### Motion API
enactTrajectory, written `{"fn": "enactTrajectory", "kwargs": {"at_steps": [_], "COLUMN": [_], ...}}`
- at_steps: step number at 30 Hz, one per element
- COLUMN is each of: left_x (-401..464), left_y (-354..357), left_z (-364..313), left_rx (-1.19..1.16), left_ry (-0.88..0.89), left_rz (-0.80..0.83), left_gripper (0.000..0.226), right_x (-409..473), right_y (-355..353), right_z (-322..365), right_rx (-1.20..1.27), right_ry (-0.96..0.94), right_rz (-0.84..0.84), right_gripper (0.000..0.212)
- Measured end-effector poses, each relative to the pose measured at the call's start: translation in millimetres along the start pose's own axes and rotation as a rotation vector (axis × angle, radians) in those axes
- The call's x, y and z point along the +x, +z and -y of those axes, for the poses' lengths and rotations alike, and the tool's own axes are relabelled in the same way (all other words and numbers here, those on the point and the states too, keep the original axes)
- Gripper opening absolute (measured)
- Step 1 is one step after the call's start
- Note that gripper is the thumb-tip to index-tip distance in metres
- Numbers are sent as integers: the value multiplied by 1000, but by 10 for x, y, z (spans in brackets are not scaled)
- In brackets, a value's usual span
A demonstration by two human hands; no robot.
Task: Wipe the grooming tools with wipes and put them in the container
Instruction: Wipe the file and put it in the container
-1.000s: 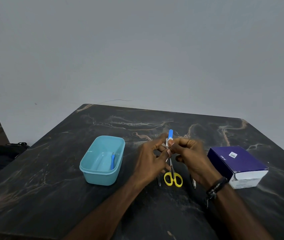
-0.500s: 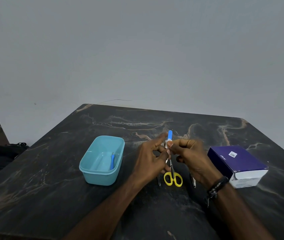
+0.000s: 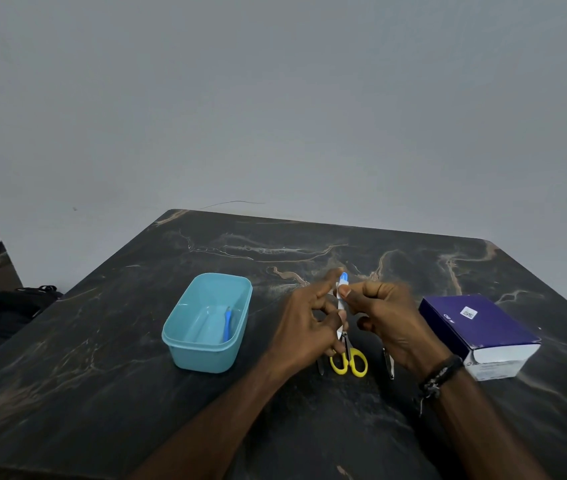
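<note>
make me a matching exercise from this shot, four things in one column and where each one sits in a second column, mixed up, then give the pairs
Things
1. blue-tipped tool
2. yellow-handled scissors
3. teal container
4. purple box

Places
A. on the table at the right, beside the right hand
B. flat on the table below the hands
C. held up between the two hands
D. on the table left of the left hand

Pairs: 1-C, 2-B, 3-D, 4-A
</note>
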State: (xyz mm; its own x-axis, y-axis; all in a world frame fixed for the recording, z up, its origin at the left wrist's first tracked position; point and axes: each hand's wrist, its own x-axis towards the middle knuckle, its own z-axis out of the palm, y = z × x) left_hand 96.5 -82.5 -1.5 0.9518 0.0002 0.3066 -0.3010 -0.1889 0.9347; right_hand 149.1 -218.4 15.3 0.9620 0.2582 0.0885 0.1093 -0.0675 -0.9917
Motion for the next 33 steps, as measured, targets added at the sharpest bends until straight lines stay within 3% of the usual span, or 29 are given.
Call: {"fn": "enactTrajectory", "kwargs": {"at_steps": [9,16,24,30,33], "left_x": [-8,32,-6,30,41], "left_y": [28,-21,4,-30,-36], "left_z": [-9,0,-6,13,11], "left_rx": [19,-19,-11,-26,-11], "left_ry": [13,12,27,28,-9], "left_rz": [46,-29,62,-19,-33], "left_gripper": [66,63,65,65,56], "right_x": [0,-22,8,-17,-16], "right_y": [-21,32,-19,17,13], "right_z": [26,16,18,26,18], "right_rx": [42,-22,50,19,19], "right_ry": [-52,14,-26,28,31], "right_rz": [-102,52,-96,33,9], "right_gripper": [19,23,21,23,21]}}
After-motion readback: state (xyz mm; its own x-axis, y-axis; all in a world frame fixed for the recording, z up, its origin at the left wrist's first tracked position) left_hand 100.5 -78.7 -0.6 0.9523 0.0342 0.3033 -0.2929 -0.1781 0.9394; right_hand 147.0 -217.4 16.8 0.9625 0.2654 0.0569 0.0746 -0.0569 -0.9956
